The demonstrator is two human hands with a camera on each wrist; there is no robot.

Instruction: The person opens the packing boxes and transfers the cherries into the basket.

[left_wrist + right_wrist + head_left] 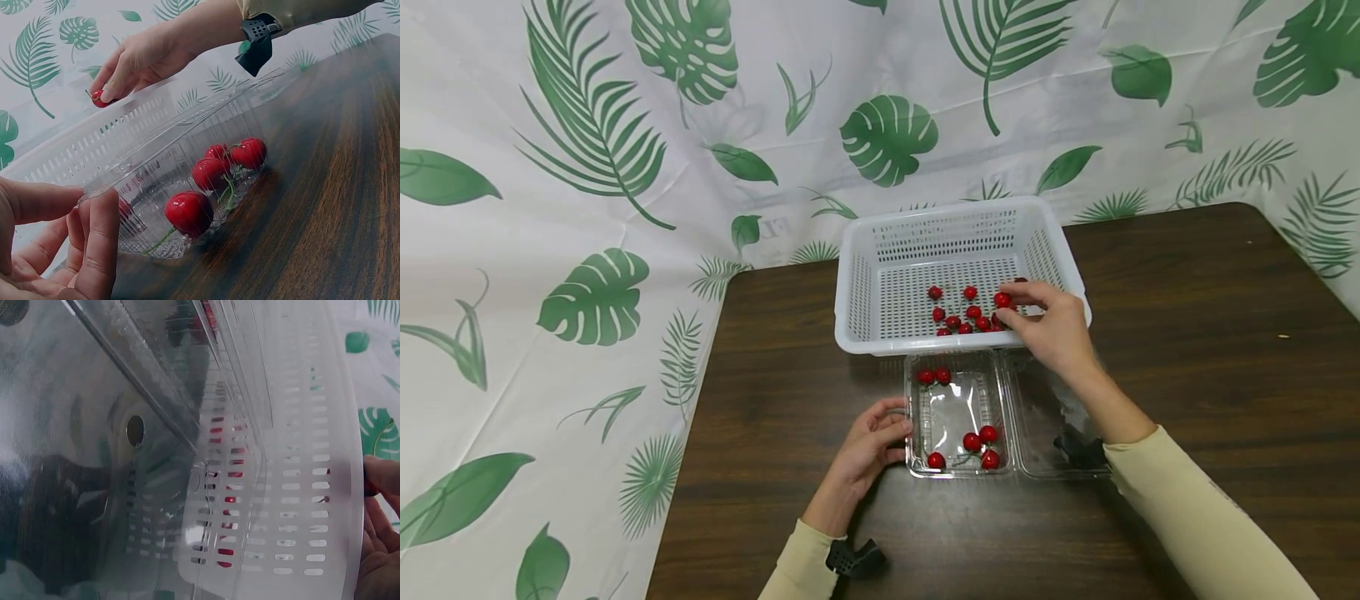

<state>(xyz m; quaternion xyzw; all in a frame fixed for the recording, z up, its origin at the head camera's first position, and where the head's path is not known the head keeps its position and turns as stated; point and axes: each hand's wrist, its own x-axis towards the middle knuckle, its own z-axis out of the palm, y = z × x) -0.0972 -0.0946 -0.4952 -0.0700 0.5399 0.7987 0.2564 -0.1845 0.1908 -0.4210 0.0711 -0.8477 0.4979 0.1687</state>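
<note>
My right hand pinches a red cherry between thumb and fingertips over the right side of a white slotted basket. Several more cherries lie on the basket floor, mostly near its front wall. In front of the basket stands a clear plastic clamshell box, its lid folded out to the right. Thumb and fingers of my left hand pinch the box's left rim. Inside the box several cherries rest in the corners, some with green stems. The right wrist view mostly shows the lid and basket wall.
A dark wooden table carries everything. Behind it and on the left hangs a white sheet with green leaves. A small pale speck lies on the table at the right. Each wrist wears a black strap.
</note>
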